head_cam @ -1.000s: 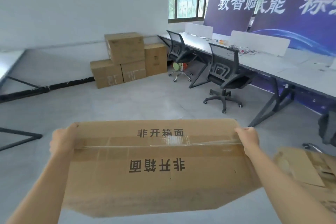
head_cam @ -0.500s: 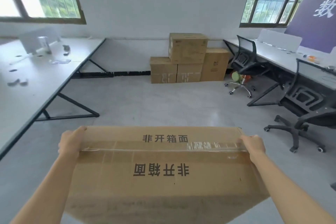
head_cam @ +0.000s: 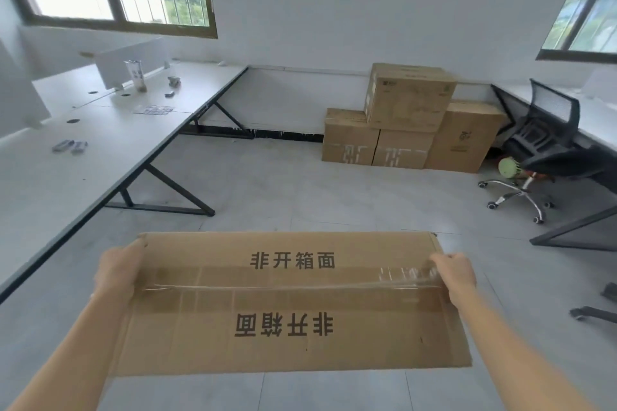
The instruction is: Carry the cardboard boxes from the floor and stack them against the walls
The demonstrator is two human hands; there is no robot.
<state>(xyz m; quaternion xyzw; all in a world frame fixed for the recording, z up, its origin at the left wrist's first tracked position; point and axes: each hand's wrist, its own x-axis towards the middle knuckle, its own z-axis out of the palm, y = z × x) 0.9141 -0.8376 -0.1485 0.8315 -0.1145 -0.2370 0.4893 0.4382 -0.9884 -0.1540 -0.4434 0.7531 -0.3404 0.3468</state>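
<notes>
stack (head_cam: 407, 120) slid from 12 toward 1 o'clock and reads bigger than half a second back; more desk (head_cam: 83, 150) shows at 9-10. box (head_cam: 290, 304) hasn't shifted: at 6 o'clock, off the floor (head_cam: 283, 197), taped face up, spanned between both hands. left hand (head_cam: 117, 272) grips the short left edge, right hand (head_cam: 454, 275) grips the right edge at the tape seam. each hand curls over its edge onto the top face; the other fingers go under and are hidden, so can't tell if they're spread. end-to-end grip makes sense: the box is wide, this keeps it level and the sightline free. stack sits tight to the wall (head_cam: 300, 27), one on three, chair (head_cam: 541, 143) just beside it at 2. judgement: mid-carry, set-down at the stack comes next.
</notes>
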